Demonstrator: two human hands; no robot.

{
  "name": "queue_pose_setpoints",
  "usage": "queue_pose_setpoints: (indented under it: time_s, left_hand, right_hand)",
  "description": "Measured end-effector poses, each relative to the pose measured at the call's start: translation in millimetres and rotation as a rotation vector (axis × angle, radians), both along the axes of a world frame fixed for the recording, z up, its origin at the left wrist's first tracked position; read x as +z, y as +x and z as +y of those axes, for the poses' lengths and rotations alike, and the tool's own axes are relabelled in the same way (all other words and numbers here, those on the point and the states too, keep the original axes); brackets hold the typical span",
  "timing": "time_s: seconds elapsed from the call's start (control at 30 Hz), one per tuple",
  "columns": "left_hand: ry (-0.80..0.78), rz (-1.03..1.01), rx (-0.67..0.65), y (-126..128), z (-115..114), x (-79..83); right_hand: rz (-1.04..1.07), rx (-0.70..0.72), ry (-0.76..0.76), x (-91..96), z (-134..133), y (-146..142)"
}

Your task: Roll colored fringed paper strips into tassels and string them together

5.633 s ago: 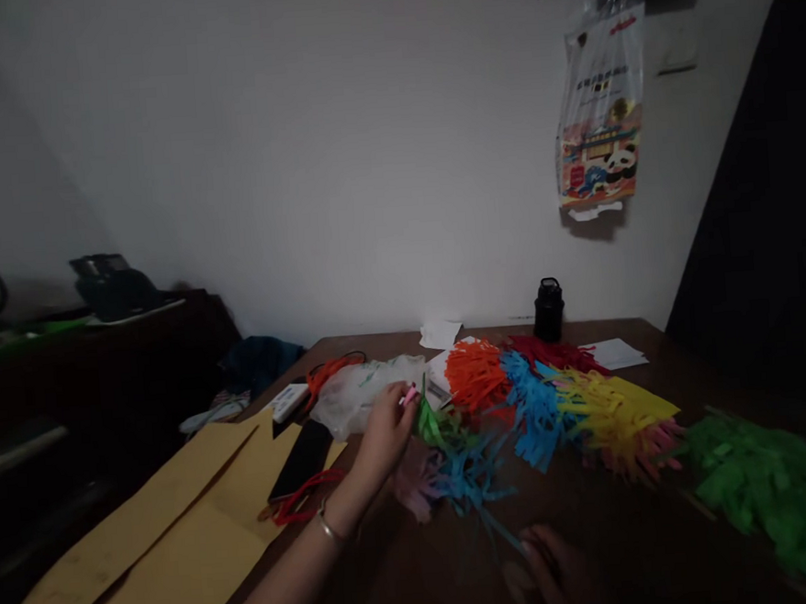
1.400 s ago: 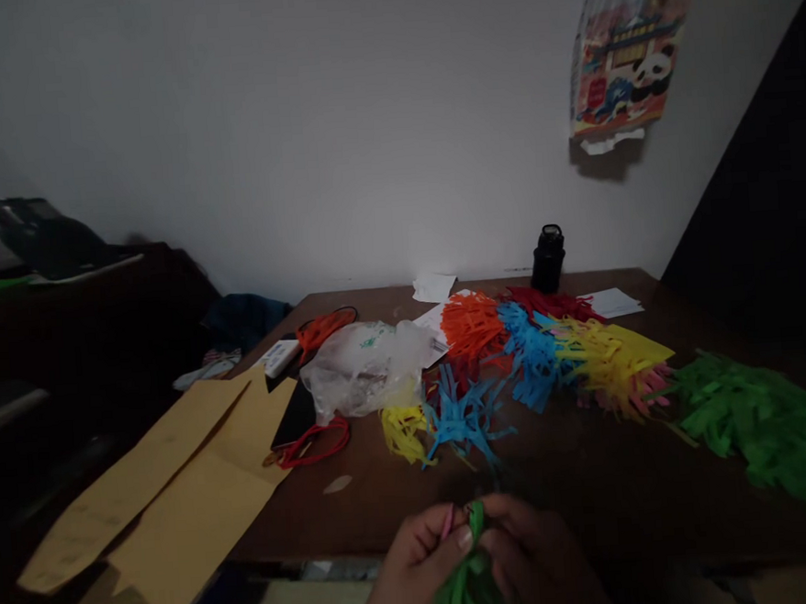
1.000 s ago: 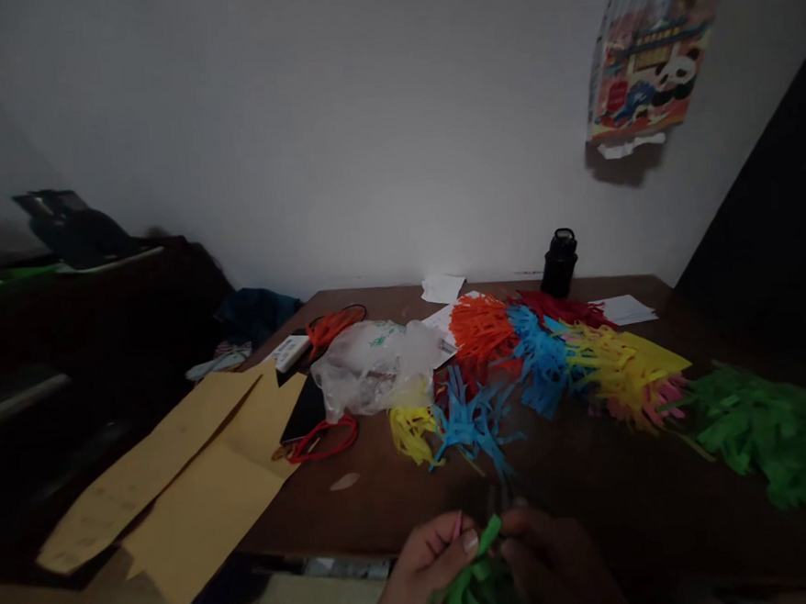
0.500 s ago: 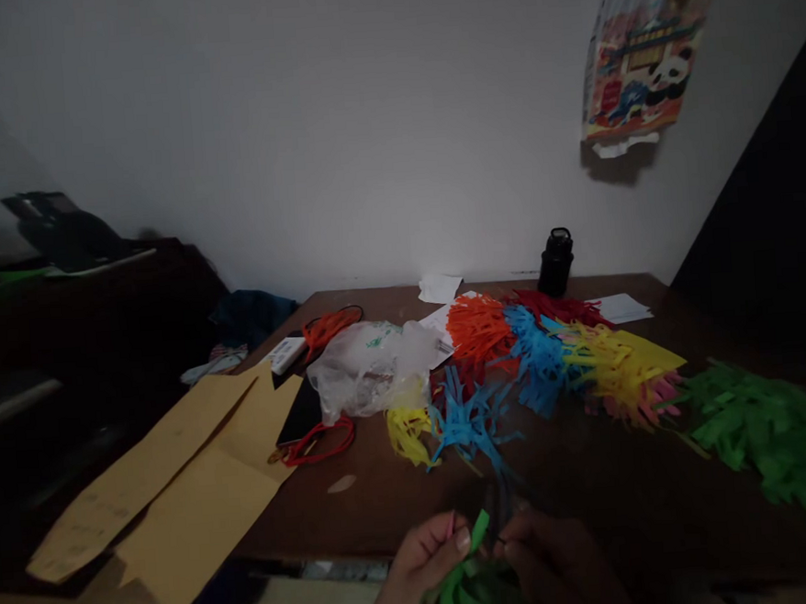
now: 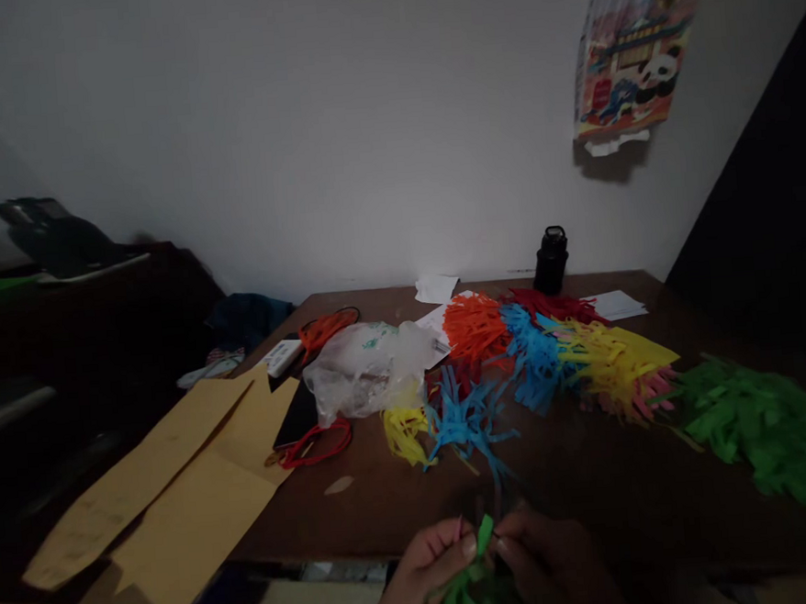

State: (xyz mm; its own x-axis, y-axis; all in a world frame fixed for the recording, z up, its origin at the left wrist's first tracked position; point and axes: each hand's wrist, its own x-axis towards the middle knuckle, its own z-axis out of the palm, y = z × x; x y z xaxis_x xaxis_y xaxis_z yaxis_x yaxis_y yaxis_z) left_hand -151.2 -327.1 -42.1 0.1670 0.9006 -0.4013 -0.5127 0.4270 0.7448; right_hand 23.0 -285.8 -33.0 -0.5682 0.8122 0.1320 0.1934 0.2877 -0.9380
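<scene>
At the table's near edge my left hand (image 5: 428,567) pinches a bunch of green paper fringe (image 5: 469,596), with one strip sticking up past the thumb. My right hand (image 5: 555,558) meets it from the right, thumb and forefinger closed by the top of the bunch. What those right fingertips grip is too dark and small to make out. Beyond both hands lie a blue paper tassel (image 5: 470,417) and a yellow one (image 5: 405,435). Far to the right is a large heap of green fringe (image 5: 770,423).
Orange fringe (image 5: 474,329), yellow fringe (image 5: 614,361) and more colours cover the table's middle and right. A clear plastic bag (image 5: 366,369) lies left of them. Brown paper sheets (image 5: 202,500) overhang the left edge. A black bottle (image 5: 550,261) stands at the back near the wall.
My right hand has come slightly closer to the left at the top of the green bunch. The whole view has shifted a little. The other things lie as before.
</scene>
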Motion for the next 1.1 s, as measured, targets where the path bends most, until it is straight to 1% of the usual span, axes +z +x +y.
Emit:
queue_pose_setpoints:
  time_s: [0.07,0.1,0.23,0.27,0.33,0.4,0.53,0.67,0.77,0.83,0.9,1.0,1.1]
  left_hand:
    - [0.004,0.013,0.025,1.6,-0.5,1.2]
    - [-0.002,0.018,0.043,2.3,-1.1,1.9]
    - [0.013,0.056,0.074,3.2,-5.1,6.5]
    - [0.03,0.071,0.074,2.7,-5.9,7.3]
    - [0.071,0.114,0.061,1.2,-6.3,7.3]
    - [0.139,0.188,0.04,-0.7,-5.3,5.8]
    - [0.295,0.376,0.031,-3.9,-3.0,5.5]
    - [0.305,0.437,0.023,-5.9,-2.8,13.9]
    - [0.367,0.538,0.036,-7.9,-0.9,21.3]
    - [0.426,0.62,0.006,-9.6,0.9,25.4]
    - [0.425,0.647,-0.037,-11.1,1.9,28.8]
    - [0.384,0.674,-0.082,-12.0,1.2,32.7]
    - [0.452,0.794,-0.115,-11.2,-0.8,33.4]
  right_hand:
    - [-0.039,-0.037,-0.007,-4.2,0.3,-2.6]
    - [-0.047,-0.049,-0.039,-5.5,0.1,-3.8]
    - [0.019,-0.034,-0.27,-4.9,-1.4,-4.3]
    - [0.035,-0.021,-0.308,-3.9,-1.5,-3.5]
    - [0.056,-0.012,-0.323,-2.3,-1.1,-1.2]
    - [0.062,-0.011,-0.286,-2.1,-0.3,1.1]
    - [0.064,0.02,-0.15,-5.9,0.3,3.4]
    - [0.048,0.039,-0.057,-10.1,-0.5,3.8]
    - [0.007,0.056,-0.004,-13.7,0.5,4.8]
    - [-0.02,0.081,0.04,-16.6,1.8,5.7]
    - [-0.038,0.102,0.094,-18.7,2.6,6.6]
    - [-0.055,0.08,0.157,-19.2,1.4,8.9]
    - [-0.083,0.06,0.161,-20.0,-1.1,11.5]
